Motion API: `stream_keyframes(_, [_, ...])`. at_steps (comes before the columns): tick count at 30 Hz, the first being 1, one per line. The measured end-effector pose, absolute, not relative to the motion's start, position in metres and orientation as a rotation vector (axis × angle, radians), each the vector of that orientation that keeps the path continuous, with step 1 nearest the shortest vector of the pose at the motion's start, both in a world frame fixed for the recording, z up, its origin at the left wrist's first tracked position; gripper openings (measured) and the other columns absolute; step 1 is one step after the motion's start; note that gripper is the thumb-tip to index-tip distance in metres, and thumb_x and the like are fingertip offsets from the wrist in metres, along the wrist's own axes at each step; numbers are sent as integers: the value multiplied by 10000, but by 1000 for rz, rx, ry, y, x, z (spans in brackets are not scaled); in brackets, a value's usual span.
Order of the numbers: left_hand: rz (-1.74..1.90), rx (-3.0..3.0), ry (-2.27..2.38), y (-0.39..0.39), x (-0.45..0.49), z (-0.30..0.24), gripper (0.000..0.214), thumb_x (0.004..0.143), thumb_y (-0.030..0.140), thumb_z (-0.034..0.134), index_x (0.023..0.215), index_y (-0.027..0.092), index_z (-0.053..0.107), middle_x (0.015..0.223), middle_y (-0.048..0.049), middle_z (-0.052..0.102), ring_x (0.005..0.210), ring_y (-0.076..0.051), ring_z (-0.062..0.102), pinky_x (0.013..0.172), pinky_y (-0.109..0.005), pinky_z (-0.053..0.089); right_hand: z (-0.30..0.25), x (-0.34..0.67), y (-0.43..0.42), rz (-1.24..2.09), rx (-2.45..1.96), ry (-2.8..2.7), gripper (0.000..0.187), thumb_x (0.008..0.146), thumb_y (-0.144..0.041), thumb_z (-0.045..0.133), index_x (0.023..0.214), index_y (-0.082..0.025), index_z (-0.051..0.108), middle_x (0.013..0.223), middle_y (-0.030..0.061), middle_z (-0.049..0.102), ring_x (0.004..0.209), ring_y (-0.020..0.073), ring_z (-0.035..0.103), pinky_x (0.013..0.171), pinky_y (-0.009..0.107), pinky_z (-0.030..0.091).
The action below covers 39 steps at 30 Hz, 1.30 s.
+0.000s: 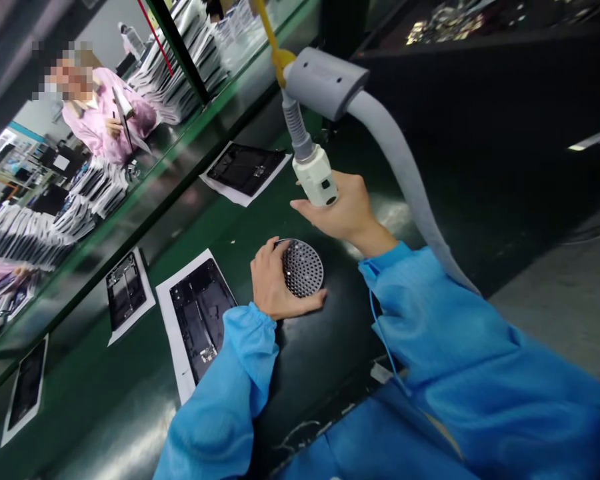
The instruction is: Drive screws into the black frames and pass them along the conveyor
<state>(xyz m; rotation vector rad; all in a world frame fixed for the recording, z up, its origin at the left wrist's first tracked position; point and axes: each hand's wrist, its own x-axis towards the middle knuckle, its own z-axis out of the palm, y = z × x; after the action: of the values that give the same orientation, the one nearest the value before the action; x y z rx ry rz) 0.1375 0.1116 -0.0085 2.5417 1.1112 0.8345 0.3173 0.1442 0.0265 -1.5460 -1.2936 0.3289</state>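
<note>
My left hand is wrapped around the edge of a round perforated dark metal disc, which rests on the dark green belt. My right hand grips a white square nozzle above the disc and apart from it. A ribbed grey tube joins the nozzle to a grey hose that runs to a grey housing hung from a yellow strap. The disc's underside is hidden.
Black phone-like housings lie on white paper sheets along the belt. Beyond a green rail, a person in a pink smock stands among several tall stacks of papers and housings.
</note>
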Motion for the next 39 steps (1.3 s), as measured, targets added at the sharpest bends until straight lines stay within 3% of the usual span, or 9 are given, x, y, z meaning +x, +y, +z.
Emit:
stream_keyframes(5, [898, 2542, 1247, 114, 136, -11, 956, 493, 544, 786, 1286, 183, 394, 1382, -173, 441, 1289, -343, 428, 1040, -507, 370, 30, 315, 142, 338, -1520, -1267, 306, 655, -407, 768, 751, -188, 577, 667, 43, 572, 712, 232, 610, 679, 390, 537])
stream_keyframes(10, [859, 2546, 1296, 123, 138, -12, 958, 486, 536, 799, 1280, 185, 396, 1391, -168, 436, 1291, -342, 418, 1041, -505, 361, 25, 315, 145, 325, -1527, -1262, 246, 666, -350, 717, 677, -203, 520, 672, 53, 592, 663, 224, 606, 623, 377, 514])
stream_keyframes(16, [577, 2443, 1509, 127, 149, -6, 916, 462, 517, 834, 1243, 252, 435, 1359, -102, 468, 1222, -341, 459, 1008, -507, 389, 18, 311, 146, 310, -1500, -1228, 206, 612, -351, 693, 720, -223, 573, 657, 41, 616, 630, 247, 615, 601, 403, 512])
stream_keyframes(22, [420, 2252, 1749, 121, 148, 6, 935, 576, 635, 759, 1329, 199, 416, 1363, -147, 484, 1235, -375, 463, 1014, -560, 405, 26, 302, 144, 510, -1412, -1203, 219, 566, -357, 655, 597, -246, 469, 507, 17, 511, 492, 206, 530, 469, 355, 446])
stream_keyframes(25, [305, 2149, 1809, 125, 134, 19, 750, 774, 636, 610, 1327, 154, 457, 1233, -162, 605, 1153, -351, 563, 963, -513, 465, 24, 300, 144, 526, -1380, -1239, 202, 596, -360, 645, 614, -249, 477, 515, 10, 511, 485, 196, 521, 470, 340, 423])
stream_keyframes(28, [161, 2153, 1845, 132, 120, 28, 439, 890, 424, 546, 1243, 164, 547, 1031, -127, 696, 1034, -298, 647, 906, -442, 512, 16, 300, 146, 533, -1369, -1269, 205, 611, -382, 642, 654, -244, 497, 520, -3, 505, 467, 193, 512, 457, 328, 396])
stream_keyframes(30, [129, 2192, 1840, 131, 114, 28, 355, 883, 289, 540, 1218, 174, 566, 956, -108, 711, 981, -277, 668, 885, -418, 527, 11, 300, 148, 561, -1378, -1278, 223, 610, -397, 650, 661, -239, 501, 504, -10, 495, 460, 194, 508, 449, 325, 387])
stream_keyframes(34, [182, 2214, 1776, 109, 112, 22, 460, 827, 189, 533, 1286, 152, 520, 878, -99, 717, 887, -274, 685, 818, -397, 553, 3, 301, 151, 551, -1409, -1284, 238, 609, -424, 659, 671, -230, 534, 513, -6, 531, 484, 200, 529, 471, 329, 403])
stream_keyframes(39, [260, 2064, 1576, 74, 87, 26, 329, 841, 317, 573, 1142, 195, 626, 787, -27, 725, 749, -202, 684, 710, -311, 554, 5, 303, 149, 488, -1439, -1300, 231, 613, -384, 667, 730, -198, 593, 536, -3, 535, 528, 187, 544, 497, 317, 413])
